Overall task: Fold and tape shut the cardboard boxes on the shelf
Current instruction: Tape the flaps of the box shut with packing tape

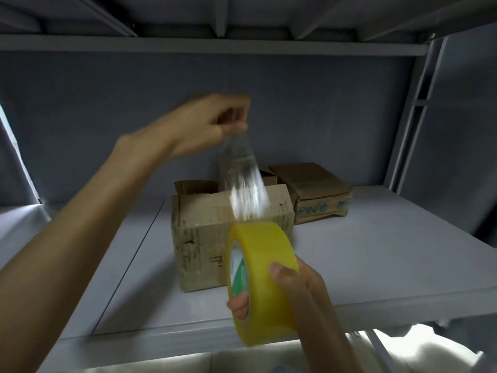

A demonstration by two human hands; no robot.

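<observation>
The right hand [293,289] grips the yellow tape roll [262,281], hiding a corner of the near cardboard box [204,238] on the shelf [376,251]. The blurred left hand [212,125] pinches the clear tape strip [246,184], its end hard to make out.

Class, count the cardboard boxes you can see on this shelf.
2. One box stands mid-shelf behind the tape roll, flaps partly up; another sits behind it to the right. More could be hidden behind them.
</observation>
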